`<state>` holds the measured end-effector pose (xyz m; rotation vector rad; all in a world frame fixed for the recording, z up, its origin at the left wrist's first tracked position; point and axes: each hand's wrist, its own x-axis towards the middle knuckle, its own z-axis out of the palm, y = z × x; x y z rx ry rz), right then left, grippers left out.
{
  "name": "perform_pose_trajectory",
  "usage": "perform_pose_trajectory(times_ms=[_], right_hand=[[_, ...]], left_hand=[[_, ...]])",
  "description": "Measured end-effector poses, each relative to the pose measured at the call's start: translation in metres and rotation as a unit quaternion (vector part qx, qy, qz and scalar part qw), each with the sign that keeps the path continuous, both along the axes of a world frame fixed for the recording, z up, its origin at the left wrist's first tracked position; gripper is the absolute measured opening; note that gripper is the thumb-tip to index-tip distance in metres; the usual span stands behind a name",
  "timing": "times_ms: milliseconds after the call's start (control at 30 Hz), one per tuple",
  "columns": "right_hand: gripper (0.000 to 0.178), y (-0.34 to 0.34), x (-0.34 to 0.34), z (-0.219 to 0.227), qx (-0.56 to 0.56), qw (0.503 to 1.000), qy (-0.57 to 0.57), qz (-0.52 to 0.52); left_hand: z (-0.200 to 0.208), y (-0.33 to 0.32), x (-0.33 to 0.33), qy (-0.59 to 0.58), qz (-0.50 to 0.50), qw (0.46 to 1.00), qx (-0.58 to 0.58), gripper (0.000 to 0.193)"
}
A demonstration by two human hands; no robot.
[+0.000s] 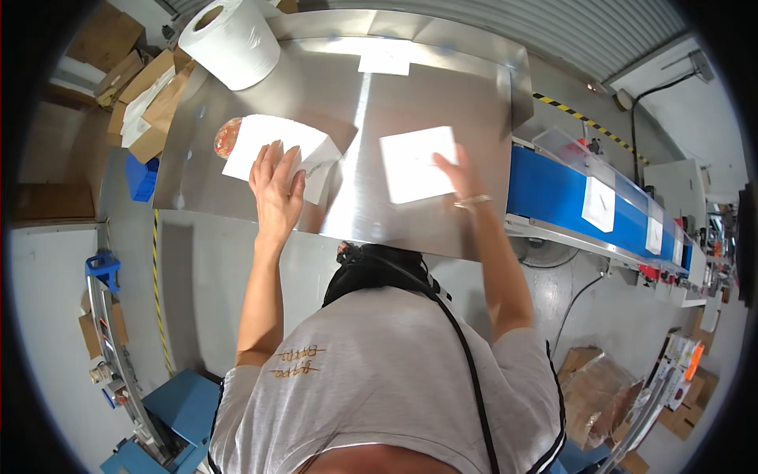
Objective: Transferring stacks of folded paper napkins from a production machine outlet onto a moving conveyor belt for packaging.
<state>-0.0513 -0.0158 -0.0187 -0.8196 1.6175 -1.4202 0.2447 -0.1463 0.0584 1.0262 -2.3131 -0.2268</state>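
Note:
My left hand (276, 186) lies with its fingers stretched flat on white folded sheets or packets (312, 142), spread overlapping on the steel table (355, 103). From under their left end shows a round, clear-looking item with red and multicoloured specks (227, 138). My right hand (466, 178), slightly blurred and wearing a bracelet, grips the right edge of a square white packet (416, 166), thumb on top; the fingers behind are partly hidden. Whether that packet touches the table, I cannot tell. Another white packet (384, 60) sits at the table's far edge.
A large white roll (237, 55) stands at the table's far left corner, near open cardboard boxes (150, 103). To the right runs a blue conveyor belt (545, 178) carrying several white packets (598, 204), with a clear cover (576, 154) along its far side.

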Motion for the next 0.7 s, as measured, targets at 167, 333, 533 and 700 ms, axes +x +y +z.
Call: perform_pose_trajectory(times_ms=[167,333,533,700], right_hand=[[0.044,0.084,-0.121,-0.018,0.172,0.941,0.180,-0.231],[0.061,0.097,-0.131,0.003,0.355,0.737,0.484,-0.312],[0.069,-0.013,-0.022,0.009,-0.042,0.813,0.580,-0.037],[0.057,-0.096,0.083,0.018,-0.126,0.889,0.396,0.194]], left_hand=[[0.003,0.002,-0.002,0.012,0.012,1.000,0.006,0.041],[0.000,0.004,-0.004,0.024,0.011,1.000,-0.010,0.039],[-0.005,0.006,-0.005,0.048,0.016,0.999,-0.007,0.033],[0.004,0.005,-0.010,0.028,-0.025,0.999,0.012,0.034]])
